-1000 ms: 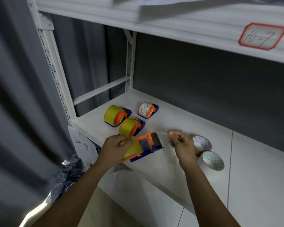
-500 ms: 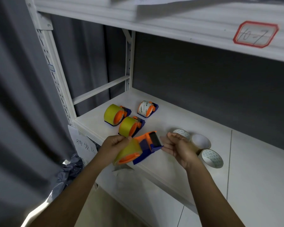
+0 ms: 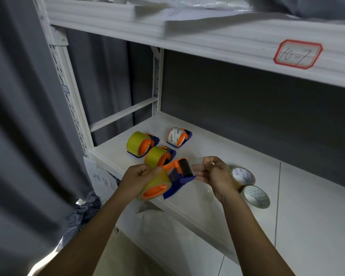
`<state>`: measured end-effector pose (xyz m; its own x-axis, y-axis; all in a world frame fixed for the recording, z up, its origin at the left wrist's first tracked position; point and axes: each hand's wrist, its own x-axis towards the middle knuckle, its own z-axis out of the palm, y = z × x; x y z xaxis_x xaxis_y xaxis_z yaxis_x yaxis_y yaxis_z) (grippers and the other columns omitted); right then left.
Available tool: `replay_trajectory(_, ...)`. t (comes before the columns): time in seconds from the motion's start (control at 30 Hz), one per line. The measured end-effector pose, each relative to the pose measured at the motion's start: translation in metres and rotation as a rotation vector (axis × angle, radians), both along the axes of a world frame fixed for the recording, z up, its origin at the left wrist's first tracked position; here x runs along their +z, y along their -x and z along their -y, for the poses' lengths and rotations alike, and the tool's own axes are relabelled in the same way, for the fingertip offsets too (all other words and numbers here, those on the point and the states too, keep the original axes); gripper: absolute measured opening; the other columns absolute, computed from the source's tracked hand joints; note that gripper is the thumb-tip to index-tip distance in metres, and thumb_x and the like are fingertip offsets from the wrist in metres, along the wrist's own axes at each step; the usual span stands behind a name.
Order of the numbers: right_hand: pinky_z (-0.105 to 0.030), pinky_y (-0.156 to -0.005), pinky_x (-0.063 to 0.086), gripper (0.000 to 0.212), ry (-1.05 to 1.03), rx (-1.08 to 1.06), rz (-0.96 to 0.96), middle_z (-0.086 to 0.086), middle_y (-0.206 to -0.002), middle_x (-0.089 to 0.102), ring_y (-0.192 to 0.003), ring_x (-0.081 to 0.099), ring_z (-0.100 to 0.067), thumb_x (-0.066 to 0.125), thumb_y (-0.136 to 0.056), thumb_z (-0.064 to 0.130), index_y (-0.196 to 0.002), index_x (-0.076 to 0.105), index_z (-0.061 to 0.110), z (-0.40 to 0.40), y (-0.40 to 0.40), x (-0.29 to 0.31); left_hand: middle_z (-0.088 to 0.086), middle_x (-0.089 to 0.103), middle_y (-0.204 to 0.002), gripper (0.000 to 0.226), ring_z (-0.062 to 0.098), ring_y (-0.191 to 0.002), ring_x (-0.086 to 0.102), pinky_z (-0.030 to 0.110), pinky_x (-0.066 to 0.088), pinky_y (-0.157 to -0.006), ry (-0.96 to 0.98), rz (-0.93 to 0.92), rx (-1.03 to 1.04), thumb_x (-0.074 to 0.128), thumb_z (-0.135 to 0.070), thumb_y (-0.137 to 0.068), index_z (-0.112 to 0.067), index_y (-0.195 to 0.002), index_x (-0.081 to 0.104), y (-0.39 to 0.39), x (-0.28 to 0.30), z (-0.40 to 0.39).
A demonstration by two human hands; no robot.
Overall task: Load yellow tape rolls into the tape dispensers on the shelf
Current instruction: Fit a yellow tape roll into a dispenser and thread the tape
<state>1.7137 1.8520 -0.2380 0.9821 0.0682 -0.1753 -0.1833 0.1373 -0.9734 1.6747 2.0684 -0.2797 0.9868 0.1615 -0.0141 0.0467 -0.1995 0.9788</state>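
White metal shelving unit [image 3: 217, 140] with perforated uprights [image 3: 68, 92] before a dark grey back wall [image 3: 247, 100]; grey curtain [image 3: 18, 116] at left; red-bordered label [image 3: 298, 54] on the upper shelf edge; handwritten paper note [image 3: 103, 181] at the lower shelf corner

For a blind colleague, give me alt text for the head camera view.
A person's left hand grips an orange-and-blue dispenser loaded with yellow tape while the right hand pinches its clear tape end, over a white shelf.

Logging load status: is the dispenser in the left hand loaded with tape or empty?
Loaded. The dispenser, gripped by the left hand, carries a yellow roll around its orange hub.
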Motion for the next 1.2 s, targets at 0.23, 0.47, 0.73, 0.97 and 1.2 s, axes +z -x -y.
replay_trajectory(0.23, -0.027, -0.060, 0.059, 0.013, 0.014, 0.058, 0.078, -0.008, -0.073, 0.074, -0.069, 0.072, -0.021, 0.041, -0.100, 0.015, -0.091, 0.050, 0.011, 0.000, -0.002, 0.011, 0.028, 0.057, -0.093, 0.047, 0.038, -0.091, 0.058, 0.042, 0.045, -0.080, 0.011, -0.062, -0.131, 0.055, -0.037, -0.090, 0.009, -0.095, 0.057, -0.003, 0.007, -0.010)
replay_trajectory(0.47, -0.037, -0.074, 0.059, 0.012, 0.042, 0.137, 0.109, -0.019, -0.085, 0.073, -0.082, 0.071, -0.032, 0.044, -0.098, 0.012, -0.089, 0.052, 0.013, -0.010, 0.003, 0.022, 0.017, 0.065, -0.086, 0.032, 0.029, -0.084, 0.061, 0.039, 0.049, -0.079, 0.030, -0.101, 0.089, 0.054, -0.032, -0.092, -0.003, -0.087, 0.065, -0.006, 0.000, -0.003)
replay_trajectory(0.73, -0.026, -0.064, 0.058, 0.011, 0.139, 0.018, 0.080, -0.007, -0.093, 0.072, -0.077, 0.072, -0.020, 0.065, -0.088, 0.018, -0.095, 0.063, 0.010, -0.009, -0.001, 0.021, -0.001, 0.063, -0.064, 0.033, 0.019, -0.070, 0.059, 0.026, 0.044, -0.060, 0.125, -0.049, 0.255, 0.061, -0.032, -0.087, -0.020, -0.057, 0.062, -0.013, 0.004, -0.007)
replay_trajectory(0.97, -0.028, -0.063, 0.055, 0.028, 0.173, -0.273, -0.010, -0.011, -0.094, 0.066, -0.072, 0.065, -0.023, 0.037, -0.092, -0.006, -0.098, 0.057, 0.013, 0.012, -0.007, 0.000, 0.001, 0.055, -0.059, 0.039, 0.017, -0.067, 0.055, 0.029, 0.043, -0.066, 0.043, -0.003, 0.348, 0.060, -0.034, -0.087, -0.019, -0.052, 0.053, -0.012, 0.001, -0.031)
replay_trajectory(1.2, -0.019, -0.067, 0.055, 0.026, 0.286, -0.062, 0.122, -0.002, -0.093, 0.068, -0.081, 0.066, -0.016, 0.048, -0.095, 0.007, -0.087, 0.068, 0.020, -0.012, 0.001, 0.007, -0.006, 0.049, -0.047, 0.046, 0.013, -0.059, 0.051, 0.025, 0.040, -0.059, -0.003, 0.060, 0.349, 0.061, -0.030, -0.087, -0.019, -0.045, 0.048, -0.014, 0.003, -0.032)
